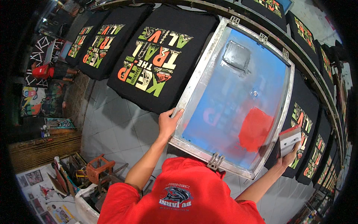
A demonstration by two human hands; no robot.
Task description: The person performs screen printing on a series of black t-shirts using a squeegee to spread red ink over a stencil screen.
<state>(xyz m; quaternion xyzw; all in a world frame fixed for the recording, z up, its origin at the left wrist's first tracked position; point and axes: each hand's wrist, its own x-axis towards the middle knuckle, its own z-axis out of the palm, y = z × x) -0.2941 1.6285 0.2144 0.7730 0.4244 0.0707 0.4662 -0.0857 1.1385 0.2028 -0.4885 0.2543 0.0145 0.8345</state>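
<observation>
In front of me a silk-screen frame (196,69) with a metal border and blue mesh lies at a slant. A black ink patch (237,56) sits near its far end, and a red ink patch (256,128) covers part of the near right area. My left hand (169,122) grips the frame's left border near the near corner, thumb on top. Beyond the right border, my right hand (289,158) holds a squeegee (290,140) with a pale metal handle and a red edge along its top. The fingertips under the squeegee are partly hidden.
Black printed T-shirts (125,61) lie in a row on both sides, with more across the rail (317,71) behind the frame. Metal clips (216,161) sit on the frame's ends. A brown stool (100,168) stands at lower left. Another person (46,71) is far left.
</observation>
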